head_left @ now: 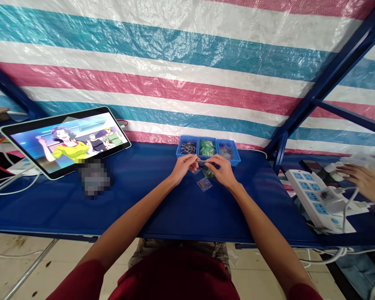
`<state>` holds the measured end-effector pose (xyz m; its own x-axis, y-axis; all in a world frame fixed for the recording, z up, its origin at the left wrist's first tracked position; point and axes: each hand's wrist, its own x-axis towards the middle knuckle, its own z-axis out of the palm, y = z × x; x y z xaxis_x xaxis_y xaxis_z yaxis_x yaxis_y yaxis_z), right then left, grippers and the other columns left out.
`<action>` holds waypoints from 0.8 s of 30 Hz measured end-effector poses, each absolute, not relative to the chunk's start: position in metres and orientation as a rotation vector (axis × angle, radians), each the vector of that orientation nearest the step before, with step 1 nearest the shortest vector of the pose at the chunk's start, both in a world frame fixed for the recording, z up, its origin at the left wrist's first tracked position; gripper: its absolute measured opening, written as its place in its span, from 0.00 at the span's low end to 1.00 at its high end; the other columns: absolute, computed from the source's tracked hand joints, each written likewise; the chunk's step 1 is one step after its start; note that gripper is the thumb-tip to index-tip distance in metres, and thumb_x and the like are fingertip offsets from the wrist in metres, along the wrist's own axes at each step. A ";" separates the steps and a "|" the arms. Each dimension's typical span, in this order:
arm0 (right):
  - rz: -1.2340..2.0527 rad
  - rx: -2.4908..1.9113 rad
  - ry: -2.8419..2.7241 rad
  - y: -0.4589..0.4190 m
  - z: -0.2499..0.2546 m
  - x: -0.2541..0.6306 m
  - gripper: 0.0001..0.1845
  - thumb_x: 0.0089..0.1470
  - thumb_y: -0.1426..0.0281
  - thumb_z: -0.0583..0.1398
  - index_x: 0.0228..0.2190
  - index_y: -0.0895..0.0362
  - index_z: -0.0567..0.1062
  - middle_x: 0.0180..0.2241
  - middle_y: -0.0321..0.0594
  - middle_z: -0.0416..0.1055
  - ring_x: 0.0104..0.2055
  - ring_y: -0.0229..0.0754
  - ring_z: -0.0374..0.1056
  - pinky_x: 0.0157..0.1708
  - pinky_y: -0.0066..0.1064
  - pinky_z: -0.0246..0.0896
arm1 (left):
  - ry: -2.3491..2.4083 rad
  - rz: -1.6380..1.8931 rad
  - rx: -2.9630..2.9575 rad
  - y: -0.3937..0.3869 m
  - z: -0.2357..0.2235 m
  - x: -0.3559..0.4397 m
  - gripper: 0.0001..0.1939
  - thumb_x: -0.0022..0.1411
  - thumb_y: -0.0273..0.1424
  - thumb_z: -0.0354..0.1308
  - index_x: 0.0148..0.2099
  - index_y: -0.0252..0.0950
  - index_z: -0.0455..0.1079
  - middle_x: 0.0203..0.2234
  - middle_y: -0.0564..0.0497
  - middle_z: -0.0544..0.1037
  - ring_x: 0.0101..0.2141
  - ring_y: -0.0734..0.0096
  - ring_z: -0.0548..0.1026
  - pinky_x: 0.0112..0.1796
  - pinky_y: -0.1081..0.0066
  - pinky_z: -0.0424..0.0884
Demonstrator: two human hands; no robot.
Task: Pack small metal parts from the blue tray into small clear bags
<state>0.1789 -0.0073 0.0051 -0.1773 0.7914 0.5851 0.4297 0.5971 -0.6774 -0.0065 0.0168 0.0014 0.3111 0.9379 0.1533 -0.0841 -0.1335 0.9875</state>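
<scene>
My left hand (186,166) and my right hand (221,168) meet in front of the blue bins, both with fingers pinched. Between their fingertips stretches a small, thin greyish thing (202,161); its kind is too small to make out. Below the hands, a small clear plastic bag (204,183) with brass-coloured pieces in it lies on the table. Behind them stand three joined blue bins: the left bin (178,151) holds metal screws or pins (188,148), the middle one green plastic pieces (207,147), and the right one clear plastic bags (226,151).
A tablet (70,141) playing a cartoon leans at the left of the blue table (150,187), with a blurred-out item (95,177) before it. At right are a white power strip (312,200), cables and another person's hand (362,181). Striped sheeting (181,87) hangs behind.
</scene>
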 end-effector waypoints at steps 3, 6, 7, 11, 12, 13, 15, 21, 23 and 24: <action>0.630 -1.053 -1.603 -0.002 0.004 0.184 0.15 0.51 0.57 0.62 0.26 0.57 0.76 0.19 0.34 0.66 0.21 0.36 0.61 0.22 0.29 0.60 | 1.077 1.054 1.842 0.020 -0.002 -0.013 0.19 0.63 0.44 0.51 0.34 0.33 0.72 0.20 0.53 0.71 0.21 0.74 0.68 0.26 0.73 0.64; 0.700 -1.097 -1.279 0.006 0.004 0.193 0.17 0.49 0.56 0.63 0.28 0.59 0.77 0.15 0.31 0.62 0.17 0.34 0.58 0.19 0.29 0.59 | 1.303 0.850 2.332 0.021 -0.005 -0.019 0.15 0.63 0.41 0.53 0.36 0.35 0.73 0.26 0.51 0.75 0.28 0.69 0.72 0.30 0.72 0.64; 0.685 -1.102 -1.149 0.008 0.004 0.196 0.19 0.49 0.56 0.63 0.32 0.60 0.77 0.17 0.32 0.65 0.18 0.35 0.60 0.20 0.29 0.61 | 1.351 0.753 2.440 0.022 -0.005 -0.021 0.14 0.62 0.41 0.54 0.37 0.36 0.74 0.29 0.50 0.76 0.30 0.67 0.73 0.31 0.72 0.64; 0.681 -1.115 -0.915 0.012 0.005 0.206 0.36 0.48 0.58 0.62 0.56 0.61 0.66 0.34 0.42 0.76 0.26 0.40 0.70 0.27 0.35 0.70 | 1.439 0.458 2.649 0.023 -0.007 -0.024 0.18 0.61 0.45 0.55 0.43 0.37 0.74 0.41 0.47 0.76 0.39 0.63 0.74 0.36 0.71 0.67; 0.680 -1.127 -0.914 0.011 0.006 0.206 0.39 0.48 0.59 0.62 0.59 0.61 0.62 0.37 0.43 0.76 0.27 0.40 0.71 0.28 0.35 0.71 | 1.449 0.417 2.676 0.023 -0.007 -0.025 0.19 0.61 0.46 0.55 0.44 0.36 0.73 0.43 0.46 0.75 0.41 0.62 0.74 0.38 0.70 0.67; 0.675 -1.141 -0.928 0.010 0.006 0.206 0.40 0.49 0.60 0.61 0.60 0.60 0.60 0.39 0.44 0.75 0.27 0.40 0.72 0.28 0.35 0.71 | 1.454 0.389 2.694 0.024 -0.007 -0.025 0.20 0.61 0.46 0.56 0.45 0.36 0.73 0.44 0.46 0.74 0.43 0.61 0.73 0.40 0.70 0.68; 0.650 -1.171 -1.000 0.007 0.006 0.202 0.37 0.50 0.62 0.59 0.60 0.59 0.61 0.41 0.45 0.75 0.28 0.39 0.72 0.28 0.34 0.72 | 1.445 0.365 2.707 0.025 -0.008 -0.026 0.20 0.61 0.45 0.57 0.46 0.35 0.73 0.46 0.45 0.74 0.46 0.60 0.72 0.43 0.70 0.68; 0.544 -1.224 -1.346 0.001 0.003 0.190 0.19 0.53 0.65 0.56 0.46 0.57 0.73 0.40 0.45 0.74 0.28 0.39 0.71 0.27 0.33 0.71 | 1.351 0.374 2.730 0.029 -0.011 -0.025 0.11 0.64 0.32 0.54 0.42 0.33 0.75 0.42 0.42 0.75 0.45 0.60 0.73 0.44 0.68 0.68; 0.506 -1.220 -1.429 0.000 0.002 0.188 0.16 0.54 0.65 0.56 0.43 0.57 0.74 0.40 0.45 0.73 0.28 0.39 0.71 0.28 0.33 0.70 | 1.353 0.395 2.724 0.030 -0.012 -0.023 0.11 0.62 0.27 0.52 0.41 0.33 0.76 0.39 0.42 0.76 0.43 0.60 0.74 0.43 0.68 0.68; 0.493 -1.214 -1.463 0.000 0.002 0.187 0.15 0.54 0.66 0.56 0.41 0.57 0.75 0.39 0.45 0.73 0.28 0.40 0.71 0.28 0.33 0.70 | 1.350 0.415 2.713 0.031 -0.012 -0.023 0.11 0.62 0.25 0.52 0.41 0.33 0.76 0.38 0.41 0.76 0.42 0.59 0.74 0.42 0.68 0.69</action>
